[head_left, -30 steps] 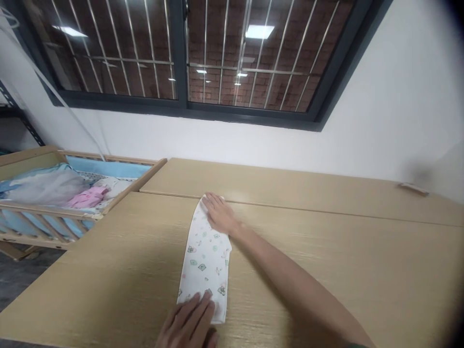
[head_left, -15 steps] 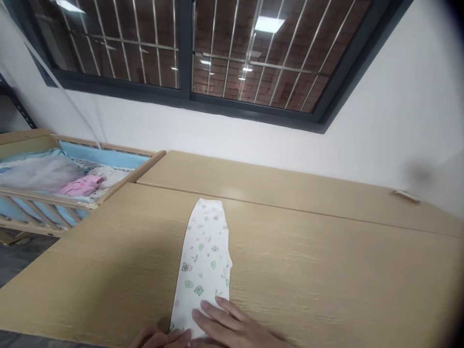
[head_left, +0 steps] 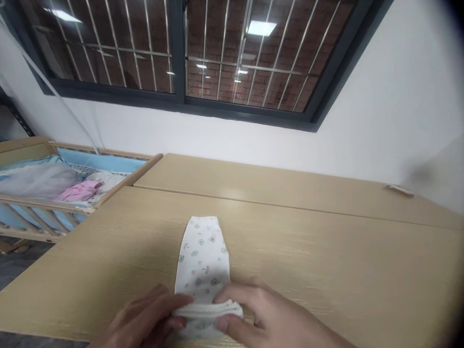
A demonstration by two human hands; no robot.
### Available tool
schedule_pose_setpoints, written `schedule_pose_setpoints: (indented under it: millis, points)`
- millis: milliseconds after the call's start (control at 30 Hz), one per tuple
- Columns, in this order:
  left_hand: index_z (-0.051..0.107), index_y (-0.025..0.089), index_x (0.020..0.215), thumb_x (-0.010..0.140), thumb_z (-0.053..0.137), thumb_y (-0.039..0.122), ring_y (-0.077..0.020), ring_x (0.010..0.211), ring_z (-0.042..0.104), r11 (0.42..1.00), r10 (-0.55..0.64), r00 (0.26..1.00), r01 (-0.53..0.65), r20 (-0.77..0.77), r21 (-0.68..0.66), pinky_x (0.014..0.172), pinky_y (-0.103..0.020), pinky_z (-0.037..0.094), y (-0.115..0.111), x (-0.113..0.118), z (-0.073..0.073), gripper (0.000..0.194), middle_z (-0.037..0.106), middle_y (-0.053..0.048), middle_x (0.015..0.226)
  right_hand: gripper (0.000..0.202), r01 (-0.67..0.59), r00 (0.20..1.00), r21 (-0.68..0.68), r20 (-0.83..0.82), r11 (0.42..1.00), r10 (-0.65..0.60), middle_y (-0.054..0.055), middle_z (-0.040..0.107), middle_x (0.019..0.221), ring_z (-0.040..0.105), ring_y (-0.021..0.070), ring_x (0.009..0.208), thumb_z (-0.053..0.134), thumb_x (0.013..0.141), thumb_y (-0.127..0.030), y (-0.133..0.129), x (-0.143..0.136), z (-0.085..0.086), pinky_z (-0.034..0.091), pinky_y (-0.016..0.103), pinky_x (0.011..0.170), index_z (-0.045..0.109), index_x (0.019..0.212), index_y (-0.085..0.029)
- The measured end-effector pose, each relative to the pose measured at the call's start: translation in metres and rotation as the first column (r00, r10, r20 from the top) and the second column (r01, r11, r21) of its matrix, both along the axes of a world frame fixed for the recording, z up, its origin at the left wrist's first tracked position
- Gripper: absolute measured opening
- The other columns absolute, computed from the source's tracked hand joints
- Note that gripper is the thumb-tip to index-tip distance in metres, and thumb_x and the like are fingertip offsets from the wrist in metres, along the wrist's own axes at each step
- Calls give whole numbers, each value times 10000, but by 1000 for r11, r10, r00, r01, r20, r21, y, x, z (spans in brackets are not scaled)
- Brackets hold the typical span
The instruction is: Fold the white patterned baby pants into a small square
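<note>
White baby pants (head_left: 203, 251) with small green and pink prints lie lengthwise on the wooden table, the narrow end pointing away from me. Their near end is lifted and doubled over in layers. My left hand (head_left: 148, 314) pinches the left side of that fold between thumb and fingers. On the right side, my right hand (head_left: 253, 309) grips the layered edge, thumb in front and fingers behind. The far part of the pants rests flat and smooth on the table.
The wooden table (head_left: 326, 261) has a seam running across it near the wall. At the left stands a wooden crib (head_left: 145, 169) with blue lining, holding a pink cloth (head_left: 80, 190) and white netting (head_left: 43, 179). A small flat object (head_left: 399, 191) lies at the far right. A barred window is above.
My right hand has gone from lying flat on the pants to gripping their near end. Both hands have lifted and folded that end, and the far end has shifted slightly toward me.
</note>
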State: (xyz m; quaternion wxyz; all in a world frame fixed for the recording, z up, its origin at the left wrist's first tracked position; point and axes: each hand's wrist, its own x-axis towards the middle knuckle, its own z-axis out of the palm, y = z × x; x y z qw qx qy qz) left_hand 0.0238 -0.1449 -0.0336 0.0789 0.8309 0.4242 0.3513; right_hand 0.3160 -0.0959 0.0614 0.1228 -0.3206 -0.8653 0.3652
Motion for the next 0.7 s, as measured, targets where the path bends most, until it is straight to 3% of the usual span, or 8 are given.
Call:
schedule_pose_setpoints:
  millis: [133,233,300,400,500,600,700]
  points:
    - [620,320,1233,1026,460,325,-155,910,713,996,59,998,-57,23,-75,798,-226,578,49,4,31,261,737,10,1048,202,52,984,79,-173,996,-38,49,677,990,625,179,915,555,1005,-357,41,-11,5,483,285,783,691,1038,-212]
    - [668,269,1094,1035,414,423,-209,972,689,987,142,989,-144,-33,-65,886,-323,543,98,13,50,303,734,-22,1050,204,160,960,167,-257,973,-114,43,645,999,601,176,900,595,983,-387,85,-22,-8,466,293,784,697,1035,-218]
    - [677,249,1050,1034,392,441,-228,991,674,970,209,974,-218,-87,-108,883,-340,521,130,19,56,344,728,-37,1067,175,250,938,188,-292,950,-189,35,663,981,596,169,864,607,969,-357,115,-30,-25,452,288,771,690,998,-206]
    - [687,233,1040,1031,374,371,-230,1008,661,936,284,941,-314,-186,-158,869,-327,495,169,27,46,343,718,-53,1094,102,396,895,168,-290,903,-338,25,686,952,594,160,813,612,940,-268,155,-40,-58,432,276,730,667,978,-192]
    - [703,195,1024,1022,379,295,-239,994,657,911,324,906,-377,-274,-169,823,-315,483,195,33,20,339,715,-96,1067,74,467,878,184,-207,865,-431,19,672,881,578,158,775,604,923,-218,181,-44,-91,411,268,693,654,962,-181]
    - [706,156,1013,1024,367,252,-244,965,653,909,327,895,-386,-305,-158,795,-317,482,205,37,-2,353,704,-124,1024,72,481,877,226,-151,847,-457,25,655,859,572,161,788,584,927,-199,192,-44,-113,414,269,706,649,942,-173]
    - [667,122,1132,1038,352,240,-269,1057,620,914,343,888,-391,-307,-110,905,-375,476,199,40,-9,350,674,-151,1103,95,481,877,264,-158,836,-454,41,650,883,575,173,830,566,943,-217,192,-43,-123,429,278,737,648,953,-170]
